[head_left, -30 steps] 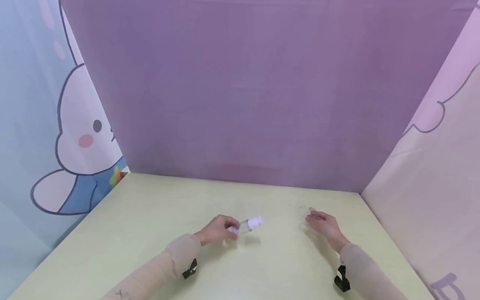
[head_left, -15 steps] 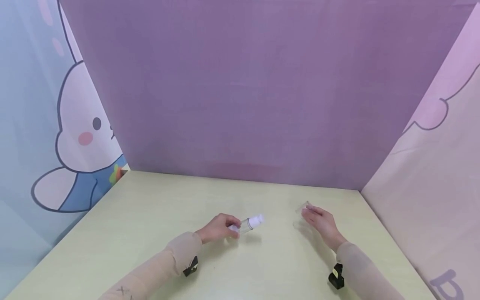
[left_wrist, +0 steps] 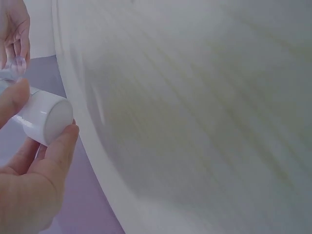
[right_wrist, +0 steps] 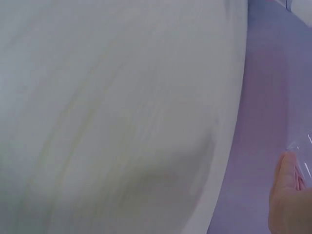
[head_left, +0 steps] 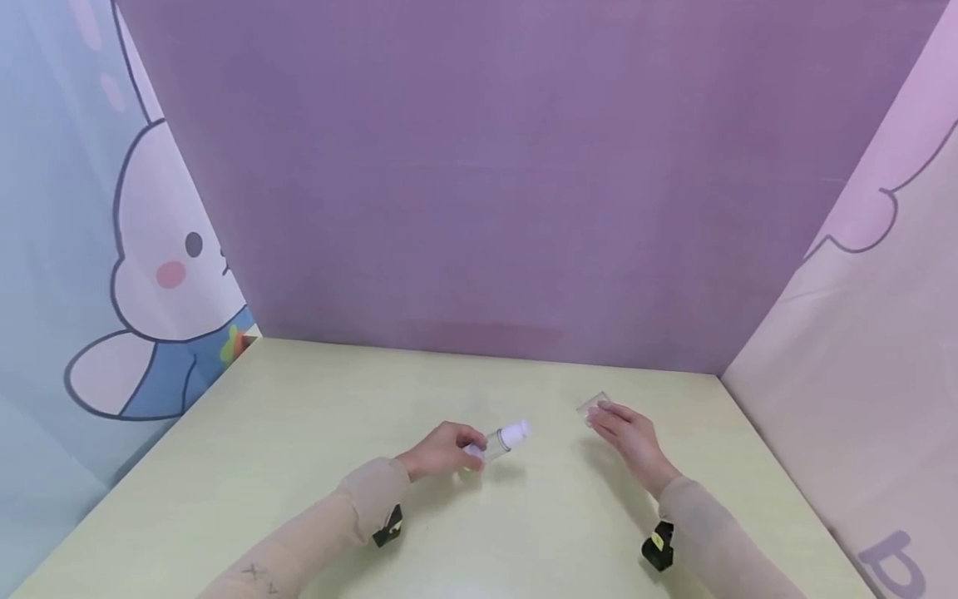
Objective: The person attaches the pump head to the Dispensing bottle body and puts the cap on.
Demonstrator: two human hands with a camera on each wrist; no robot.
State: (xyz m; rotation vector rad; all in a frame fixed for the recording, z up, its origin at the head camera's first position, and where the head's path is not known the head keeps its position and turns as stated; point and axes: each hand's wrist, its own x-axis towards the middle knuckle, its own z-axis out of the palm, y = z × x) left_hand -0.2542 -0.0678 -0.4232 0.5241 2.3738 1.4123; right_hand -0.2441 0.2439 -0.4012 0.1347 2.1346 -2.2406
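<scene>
My left hand [head_left: 443, 450] grips a small pump bottle [head_left: 496, 446] by its white base, just above the table. The bottle has a clear body and a white pump top, tilted up to the right. In the left wrist view its white end [left_wrist: 51, 119] sits between thumb and fingers. Over to the right, my right hand [head_left: 630, 438] pinches a clear plastic cap [head_left: 591, 408], held off the table and apart from the bottle. Part of that cap [right_wrist: 304, 156] shows at the edge of the right wrist view.
Both hands are over a pale yellow table [head_left: 359, 391]. A purple panel [head_left: 479, 183] rises along its back edge. Printed cloth walls, one with a cartoon rabbit [head_left: 175, 258], stand at the left and right sides.
My right hand has lifted the clear cap and moved it leftward, toward the bottle. The left hand with the bottle has shifted only slightly.
</scene>
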